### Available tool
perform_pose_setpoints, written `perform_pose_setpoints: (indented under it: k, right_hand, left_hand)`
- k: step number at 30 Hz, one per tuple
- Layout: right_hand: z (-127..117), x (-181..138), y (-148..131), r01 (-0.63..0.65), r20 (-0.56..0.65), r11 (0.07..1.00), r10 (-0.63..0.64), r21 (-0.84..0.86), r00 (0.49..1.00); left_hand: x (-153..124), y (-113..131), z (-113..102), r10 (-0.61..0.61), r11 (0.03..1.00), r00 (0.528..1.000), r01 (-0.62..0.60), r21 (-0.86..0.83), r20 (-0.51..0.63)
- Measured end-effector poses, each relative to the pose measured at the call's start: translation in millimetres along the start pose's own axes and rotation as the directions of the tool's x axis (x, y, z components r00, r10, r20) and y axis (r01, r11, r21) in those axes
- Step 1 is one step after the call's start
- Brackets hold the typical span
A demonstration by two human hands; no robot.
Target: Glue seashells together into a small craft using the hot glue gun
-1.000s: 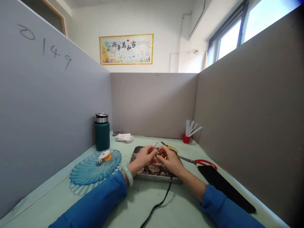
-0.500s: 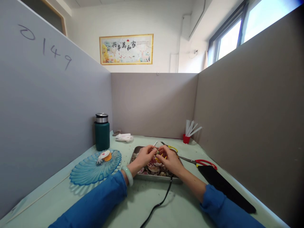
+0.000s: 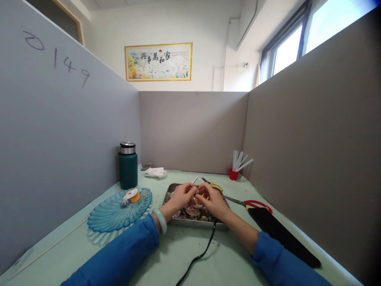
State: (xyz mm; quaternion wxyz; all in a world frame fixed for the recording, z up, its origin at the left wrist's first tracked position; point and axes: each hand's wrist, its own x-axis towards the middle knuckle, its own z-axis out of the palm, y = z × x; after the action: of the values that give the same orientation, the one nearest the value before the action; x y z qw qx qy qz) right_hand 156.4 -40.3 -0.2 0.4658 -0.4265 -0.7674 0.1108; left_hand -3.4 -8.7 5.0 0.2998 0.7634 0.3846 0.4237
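Over a metal tray (image 3: 196, 224) heaped with seashells (image 3: 193, 212), my two hands meet at the fingertips. My left hand (image 3: 183, 195) is closed in a pinch on a tiny greenish piece (image 3: 197, 192), too small to name. My right hand (image 3: 213, 198) pinches at the same spot from the other side. Some yellow showing below the right fingers belongs to something mostly hidden by that hand. A white stick (image 3: 195, 180) pokes up just behind the fingertips. From the tray's front edge a black cord (image 3: 205, 252) runs toward me.
At left, a blue glass plate (image 3: 104, 218) bears small white, orange and silvery pieces; a green bottle (image 3: 128, 171) stands behind it. To the right lie red-handled scissors (image 3: 258, 204), a black flat strip (image 3: 282, 236) and yellow-handled pliers (image 3: 216, 185). A red cup (image 3: 233, 174) holds white sticks.
Both hands stay in nearly the same place, with only a slight shift of the fingers around the small piece. Everything else is unmoved.
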Motion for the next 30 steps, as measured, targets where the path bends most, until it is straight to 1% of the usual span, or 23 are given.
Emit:
perform_pose_setpoints:
  k: [6, 13, 19, 27, 30]
  right_hand:
    - [1.2, -0.1, 2.7, -0.003, 0.010, 1.000, 0.003, -0.009, 1.000]
    - [3.6, -0.2, 7.0, -0.016, 0.026, 0.999, 0.016, -0.037, 1.000]
    - [3.6, -0.5, 6.2, -0.024, 0.048, 0.999, 0.025, -0.021, 0.999]
    - [4.6, -0.4, 7.4, -0.041, 0.076, 0.999, 0.042, -0.015, 0.996]
    - [4.7, -0.5, 8.0, -0.040, 0.076, 0.999, 0.041, -0.016, 0.996]
  left_hand:
    - [0.3, -2.2, 0.4, 0.003, 1.000, 1.000, -0.003, 0.030, 0.009]
    - [-0.4, -3.4, -0.6, 0.053, 0.988, 0.999, -0.054, 0.144, 0.008]
    - [-1.8, 0.8, -2.1, 0.022, 0.985, 1.000, -0.026, 0.171, 0.021]
    - [-2.7, 4.2, -2.6, 0.039, 0.967, 0.999, -0.038, 0.252, 0.000]
    - [-3.2, 4.8, -2.7, 0.033, 0.969, 0.999, -0.035, 0.244, 0.009]
